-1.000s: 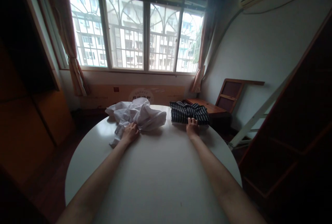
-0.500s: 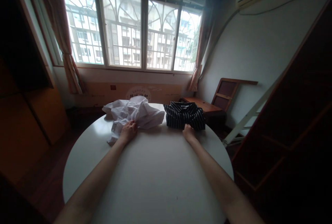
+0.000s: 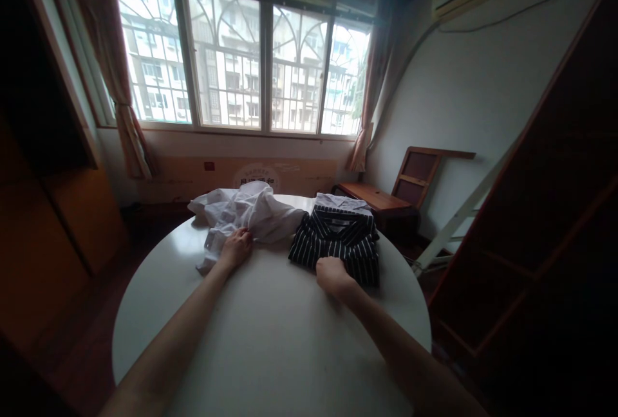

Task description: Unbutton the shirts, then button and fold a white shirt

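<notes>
A crumpled white shirt (image 3: 263, 212) lies in a loose heap at the far left of the round table. My left hand (image 3: 237, 246) is at its near edge, fingers curled closed on the cloth. To the right is a folded black shirt with white stripes (image 3: 338, 237), its collar facing up. My right hand (image 3: 334, 275) grips the near edge of this striped shirt in a closed fist. Behind it, a folded pale garment (image 3: 344, 202) shows partly; the striped shirt hides the rest.
The round white table (image 3: 261, 340) fills the middle of the view. Beyond it stand a low wooden bench (image 3: 371, 194) and a long cardboard box (image 3: 299, 176) under the window. A white ladder (image 3: 456, 233) leans at the right, beside a dark wooden frame (image 3: 512, 262).
My right hand has drawn the striped shirt toward me and slightly left. The pale folded garment behind it has come into view. My left hand stays almost in place on the white shirt.
</notes>
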`<state>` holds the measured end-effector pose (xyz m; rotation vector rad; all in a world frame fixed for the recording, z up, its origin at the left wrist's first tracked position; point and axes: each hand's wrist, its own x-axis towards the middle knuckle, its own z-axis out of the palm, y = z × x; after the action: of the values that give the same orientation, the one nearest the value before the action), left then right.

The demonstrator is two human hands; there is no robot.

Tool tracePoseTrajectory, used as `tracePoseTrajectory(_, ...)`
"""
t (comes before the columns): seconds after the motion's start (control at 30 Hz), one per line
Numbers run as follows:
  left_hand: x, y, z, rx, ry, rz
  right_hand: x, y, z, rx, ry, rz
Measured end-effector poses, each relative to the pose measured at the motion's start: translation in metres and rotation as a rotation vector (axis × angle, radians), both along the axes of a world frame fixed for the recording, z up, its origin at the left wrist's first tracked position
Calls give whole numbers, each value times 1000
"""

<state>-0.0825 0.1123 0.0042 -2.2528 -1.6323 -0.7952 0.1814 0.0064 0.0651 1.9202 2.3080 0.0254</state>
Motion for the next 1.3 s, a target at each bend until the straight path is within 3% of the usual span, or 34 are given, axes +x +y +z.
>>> tracePoseTrajectory(0.2,-1,4,-4,34,4,-1,-2,-31,15,-228,104,422)
tracePoseTrajectory(0.3,0,3,-4,41,11,-1,7,-30,21,-638,388,575)
tracePoseTrajectory(0.37,1,2,-3,36,18,6,13,-27,23,-947,611,601)
tracePoseTrajectory(0.43,2,0,-2,28,22,16,18,-22,21,-1085,778,574)
tracePoseTrajectory(0.5,3,-2,0,18,19,26,22,-15,16,-959,896,485)
tracePoseTrajectory(0.57,3,-5,2,8,5,27,23,-7,7,-624,936,358)
tracePoseTrajectory(0.63,2,-6,5,11,-37,6,23,2,-3,-273,868,233)
tracePoseTrajectory(0.7,0,-7,7,16,-120,-40,22,9,-11,-95,757,164)
tracePoseTrajectory(0.9,16,-17,22,-24,-453,-73,0,9,-8,-59,444,137)
tracePoseTrajectory(1.03,57,-47,46,-88,-480,-358,-30,5,-11,20,298,187)
tracePoseTrajectory(1.1,76,-64,50,-134,-448,-471,-43,4,-19,94,295,197)
tracePoseTrajectory(1.17,86,-77,45,-173,-432,-475,-51,4,-28,188,344,190)
tracePoseTrajectory(1.3,80,-81,17,-255,-497,-379,-52,7,-38,265,521,78)
